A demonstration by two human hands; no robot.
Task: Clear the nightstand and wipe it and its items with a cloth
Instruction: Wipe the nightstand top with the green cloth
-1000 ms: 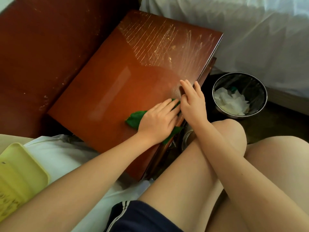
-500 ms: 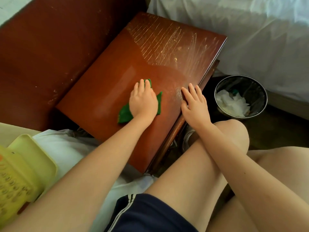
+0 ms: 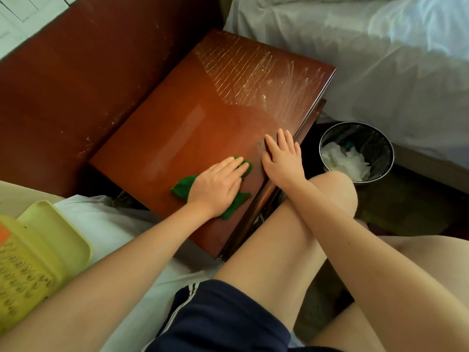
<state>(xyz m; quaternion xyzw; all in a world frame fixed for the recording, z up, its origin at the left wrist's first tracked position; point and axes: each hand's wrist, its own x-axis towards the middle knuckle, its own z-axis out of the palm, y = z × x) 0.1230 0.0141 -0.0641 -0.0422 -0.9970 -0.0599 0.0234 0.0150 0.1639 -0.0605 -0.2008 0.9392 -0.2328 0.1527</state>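
Note:
The reddish-brown nightstand has a glossy bare top, scratched and streaked at its far right corner. A green cloth lies near the top's front edge. My left hand presses flat on the cloth with straight fingers pointing right. Beside it, my right hand rests flat on the top at its right edge, fingers straight and spread, touching no cloth.
A round metal bin with a dark liner and white tissue stands right of the nightstand. A white-sheeted bed fills the far right. A yellow plastic tray lies on white bedding at the lower left. My bare knees sit close to the nightstand's front.
My left hand slid the cloth from the middle of the top back toward the front right edge, next to my right hand. The right hand stayed in place.

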